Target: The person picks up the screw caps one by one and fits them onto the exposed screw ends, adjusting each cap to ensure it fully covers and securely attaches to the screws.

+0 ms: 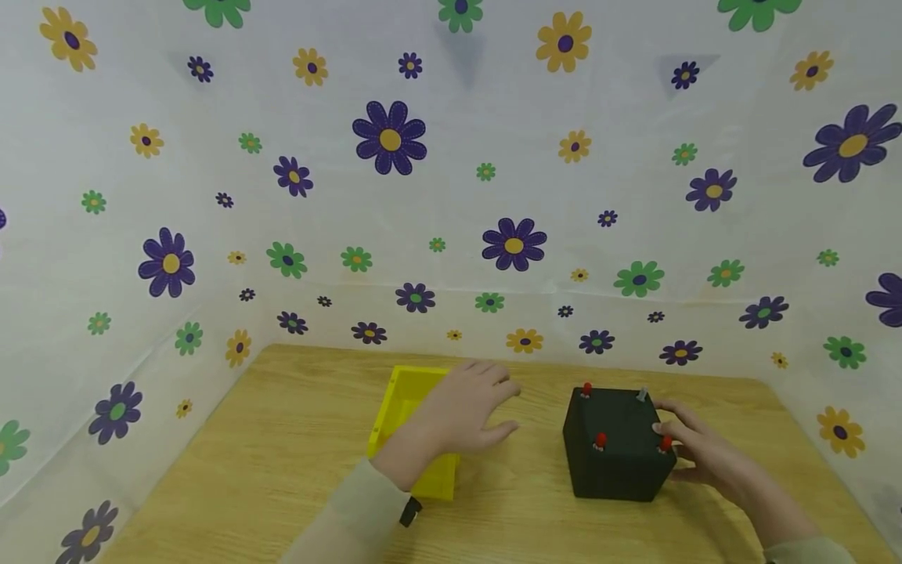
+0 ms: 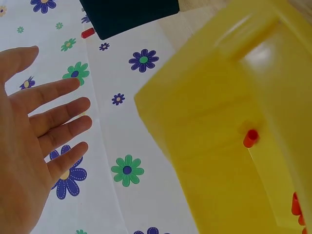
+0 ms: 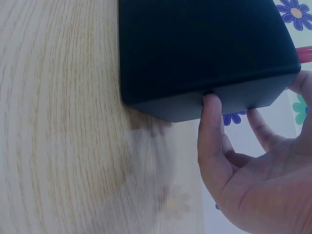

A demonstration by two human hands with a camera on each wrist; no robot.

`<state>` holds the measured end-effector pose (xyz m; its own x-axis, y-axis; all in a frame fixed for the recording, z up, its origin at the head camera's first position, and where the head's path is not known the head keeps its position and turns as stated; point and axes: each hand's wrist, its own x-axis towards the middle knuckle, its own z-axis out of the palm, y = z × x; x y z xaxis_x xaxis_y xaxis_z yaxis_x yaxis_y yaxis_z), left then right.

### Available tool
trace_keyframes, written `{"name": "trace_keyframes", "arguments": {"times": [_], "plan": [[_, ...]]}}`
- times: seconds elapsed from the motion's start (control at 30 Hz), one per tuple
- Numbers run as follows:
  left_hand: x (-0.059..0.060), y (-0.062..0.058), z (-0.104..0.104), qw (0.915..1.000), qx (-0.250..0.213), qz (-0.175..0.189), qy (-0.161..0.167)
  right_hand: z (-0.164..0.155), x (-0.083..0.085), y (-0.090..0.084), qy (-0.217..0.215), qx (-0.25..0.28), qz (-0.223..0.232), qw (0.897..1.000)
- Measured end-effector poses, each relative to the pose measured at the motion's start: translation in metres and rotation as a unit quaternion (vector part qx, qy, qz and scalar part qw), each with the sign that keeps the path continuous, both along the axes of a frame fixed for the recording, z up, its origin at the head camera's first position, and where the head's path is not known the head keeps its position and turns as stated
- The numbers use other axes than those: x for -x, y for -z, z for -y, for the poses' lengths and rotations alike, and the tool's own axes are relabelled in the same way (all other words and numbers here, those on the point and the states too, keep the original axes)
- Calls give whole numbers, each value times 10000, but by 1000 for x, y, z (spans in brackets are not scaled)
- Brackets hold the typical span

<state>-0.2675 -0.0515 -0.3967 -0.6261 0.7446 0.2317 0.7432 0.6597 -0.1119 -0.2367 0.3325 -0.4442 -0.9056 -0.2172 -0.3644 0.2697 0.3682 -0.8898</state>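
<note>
Starting at the left, your left hand (image 1: 468, 411) hovers flat over the yellow bin (image 1: 405, 407), fingers straight and spread, grasping nothing; its grip is fully released. The left wrist view confirms this: the palm (image 2: 34, 136) is open in the air beside the bin's yellow wall (image 2: 214, 141). Inside the bin you can see at least one small red peg (image 2: 250, 138) against the wall, with a hint of more red at the lower right edge, though how many lie there cannot be told.

Moving right, the black block (image 1: 620, 446) stands on the worktop (image 1: 282, 454), well apart from the bin. On its top face three red pegs still stand: one at the far left corner (image 1: 586, 389), one at the near left (image 1: 600, 441), and one at the near right (image 1: 665, 444). A grey peg (image 1: 642, 395) sits at the far right corner.

Your right hand (image 1: 705, 454) rests against the block's right side, fingers straight and pressing on the edge near the near-right peg rather than curled round anything. The right wrist view shows a fingertip (image 3: 211, 105) touching the block's rim (image 3: 209, 58).

Judging by this, the work looks partly done: some pegs are in the bin, and four remain in the block.
</note>
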Motion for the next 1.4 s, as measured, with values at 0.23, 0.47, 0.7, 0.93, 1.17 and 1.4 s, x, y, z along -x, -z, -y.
{"name": "trace_keyframes", "arguments": {"times": [0.23, 0.47, 0.7, 0.93, 1.17, 1.4], "plan": [[0, 4, 11, 10000, -23, -47, -28, 0, 0, 1, -24, -13, 11, 10000], [-3, 7, 23, 9998, -134, 82, -98, 0, 0, 1, -23, -12, 19, 10000], [-3, 11, 37, 9987, -394, 269, -192, -1, 1, -1, 61, -52, 19, 10000], [-3, 8, 49, 9973, -289, 534, -405, -3, 3, -3, -12, -54, -51, 10000], [-3, 11, 60, 9945, -247, 692, -751, -2, 3, -4, -14, -23, -36, 10000], [-5, 17, 72, 9934, -276, 667, -886, 0, 0, -1, -6, 27, -12, 10000]]}}
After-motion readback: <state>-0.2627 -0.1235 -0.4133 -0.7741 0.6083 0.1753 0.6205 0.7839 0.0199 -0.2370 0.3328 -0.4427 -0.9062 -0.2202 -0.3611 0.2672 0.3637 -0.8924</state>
